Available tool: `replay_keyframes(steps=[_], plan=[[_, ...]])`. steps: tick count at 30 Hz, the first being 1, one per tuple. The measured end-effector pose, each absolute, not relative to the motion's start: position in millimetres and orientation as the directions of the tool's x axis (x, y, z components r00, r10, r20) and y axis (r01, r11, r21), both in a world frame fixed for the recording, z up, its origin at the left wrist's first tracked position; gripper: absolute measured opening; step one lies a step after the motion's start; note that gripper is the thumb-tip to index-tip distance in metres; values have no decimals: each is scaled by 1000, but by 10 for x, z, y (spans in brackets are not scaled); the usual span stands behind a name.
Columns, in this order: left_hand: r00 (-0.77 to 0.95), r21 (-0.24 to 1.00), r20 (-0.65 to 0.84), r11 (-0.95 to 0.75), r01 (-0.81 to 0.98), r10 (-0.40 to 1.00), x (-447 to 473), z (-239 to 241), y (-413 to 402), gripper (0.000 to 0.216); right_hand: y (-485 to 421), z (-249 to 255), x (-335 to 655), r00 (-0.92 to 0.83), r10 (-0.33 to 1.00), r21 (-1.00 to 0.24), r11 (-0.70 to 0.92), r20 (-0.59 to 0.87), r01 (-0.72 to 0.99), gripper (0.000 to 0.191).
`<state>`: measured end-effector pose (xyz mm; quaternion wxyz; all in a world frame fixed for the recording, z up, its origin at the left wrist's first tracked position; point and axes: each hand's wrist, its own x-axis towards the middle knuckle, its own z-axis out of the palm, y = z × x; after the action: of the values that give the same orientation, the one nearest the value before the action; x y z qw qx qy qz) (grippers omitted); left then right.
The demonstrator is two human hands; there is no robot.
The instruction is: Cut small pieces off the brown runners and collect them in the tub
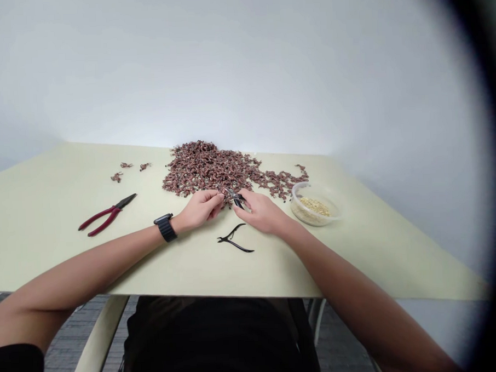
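Note:
My right hand (259, 208) is closed around small pliers (236, 197) with dark handles, the metal jaws pointing up and left. Just left of the jaws, my left hand (202, 208) pinches a small brown piece (224, 192), mostly covered by the fingertips. Both hands are at the near edge of a large pile of small reddish-brown pieces (208, 166) with shiny bits among them. Below the hands lie black cuticle nippers (234, 240), their handles spread to the right.
Red-handled pliers (108, 215) lie on the pale table (161, 277) at left. Beyond them are several loose brown pieces (116, 177). A clear round tub (296, 208) holding small gold-coloured bits (314, 206) stands right of my right hand. A white wall (243, 71) rises behind.

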<state>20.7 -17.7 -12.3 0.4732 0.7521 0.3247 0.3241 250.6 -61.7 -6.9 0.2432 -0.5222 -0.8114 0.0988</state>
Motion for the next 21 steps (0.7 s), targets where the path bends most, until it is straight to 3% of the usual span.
replay_keyframes(steps=[14,21], plan=[[568,874,226,-423,241,791,199,-89,-208,48,-625,-98,2481,-319,918,-473,394,235,788,28],[486,722,350,-561,405,801,232,-75,-279,45,-691,-128,2307,-252,952,-669,300,171,679,32]])
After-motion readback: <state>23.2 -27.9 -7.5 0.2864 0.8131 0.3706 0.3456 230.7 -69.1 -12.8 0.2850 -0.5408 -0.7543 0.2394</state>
